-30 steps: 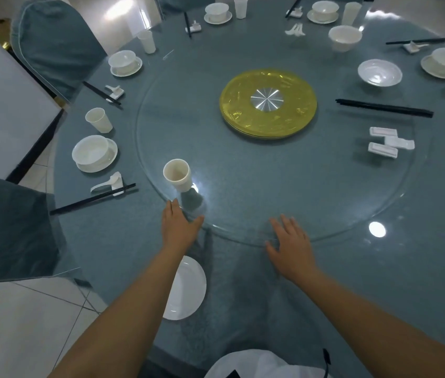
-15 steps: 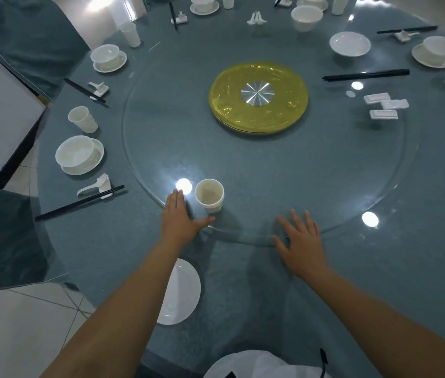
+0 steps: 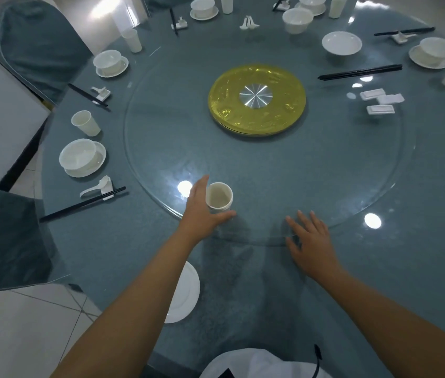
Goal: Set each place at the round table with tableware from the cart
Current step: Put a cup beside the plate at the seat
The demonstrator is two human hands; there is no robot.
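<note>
A white cup (image 3: 219,196) stands upright near the front edge of the glass turntable (image 3: 270,165). My left hand (image 3: 202,211) lies against it, with straight fingers along its left side and the thumb stretched across in front of it. My right hand (image 3: 310,242) rests flat with spread fingers on the turntable's front rim. A white plate (image 3: 185,293) lies on the table edge near me, partly hidden by my left forearm. On the turntable's far side are black chopsticks (image 3: 360,72), white chopstick rests (image 3: 379,100), a small dish (image 3: 341,43), a bowl (image 3: 297,19) and spoons (image 3: 248,23).
A yellow disc (image 3: 256,99) marks the turntable's centre. The place on the left holds a bowl on a saucer (image 3: 82,158), a cup (image 3: 86,122), a spoon (image 3: 97,186) and chopsticks (image 3: 82,204). More set places ring the far rim. Covered chairs (image 3: 38,45) stand at left.
The turntable has turned, carrying the cup rightward and toward me and the chopsticks and rests farther away. My left hand has moved up against the cup. My right hand stays on the rim.
</note>
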